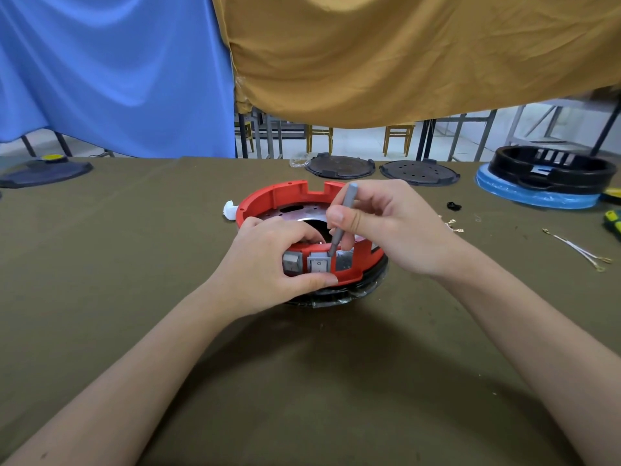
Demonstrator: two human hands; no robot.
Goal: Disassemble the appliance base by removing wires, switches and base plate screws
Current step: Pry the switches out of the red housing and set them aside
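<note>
Red plastic appliance base (289,193) at table centre, on the olive cloth-covered table (134,297), near wall at 6 o'clock carrying two grey rocker switches (318,265) side by side. Left hand (268,260) curled round that near wall from 9 o'clock, thumb under the switch panel, fingers hooked over the rim into the housing. Right hand (379,227) coming in from 3 o'clock, pinching a slim grey screwdriver (341,223) between thumb and fingers, tip down at the upper right corner of the right-hand switch. Likely step: freeing that switch from its cut-out. To do it well: tip kept in the seam between switch frame and red wall, not on the rocker face; gentle levering to press in the retaining tab, then the same on the opposite side; steady push outward from behind with the left fingers; firm bracing of the housing against tipping; fingertips kept clear of the tip's path in case of a slip. Loose white wires (578,250) with terminals at 3 o'clock on the cloth, well apart from the housing; black round plates (339,167) at 12 o'clock along the far table edge.
</note>
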